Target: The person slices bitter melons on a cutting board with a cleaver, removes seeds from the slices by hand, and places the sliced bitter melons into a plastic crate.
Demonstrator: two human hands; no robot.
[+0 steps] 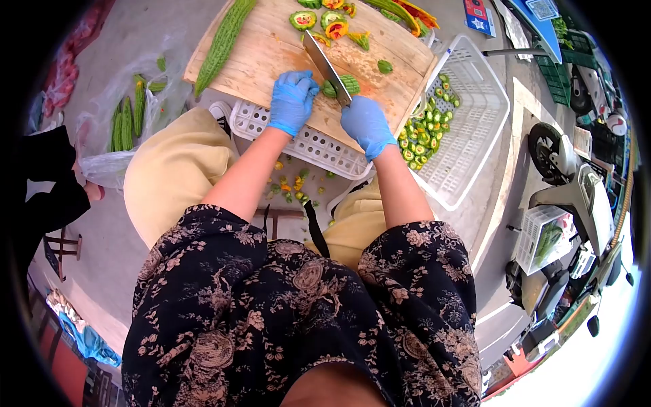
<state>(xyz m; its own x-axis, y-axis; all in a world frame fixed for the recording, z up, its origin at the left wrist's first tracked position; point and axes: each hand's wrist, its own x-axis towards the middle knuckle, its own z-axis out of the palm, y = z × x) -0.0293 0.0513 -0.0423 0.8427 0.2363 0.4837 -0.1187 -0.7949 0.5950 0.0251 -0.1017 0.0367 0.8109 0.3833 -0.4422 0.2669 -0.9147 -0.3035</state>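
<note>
My right hand [368, 127], in a blue glove, is wrapped round the handle of a kitchen knife [324, 66]. Its broad blade slants up and left, across a short piece of green bitter melon [348, 85] on the wooden cutting board [271, 57]. Just left of that piece, my gloved left hand [293, 102] is closed with curled fingers; whatever they hold is hidden. A long whole bitter melon [226, 44] lies along the board's left side. Cut pieces with orange and red insides [335, 27] lie at the far edge, and a small green end [384, 66] to the right.
Under the board is a white plastic basket [298, 144]; another white basket [475, 146] at right holds many melon slices [424, 132]. Scraps [291, 186] litter the ground. Whole melons [124, 122] lie on a plastic bag at left. A scooter [573, 193] is parked right; a person's dark-clothed legs [51, 169] show left.
</note>
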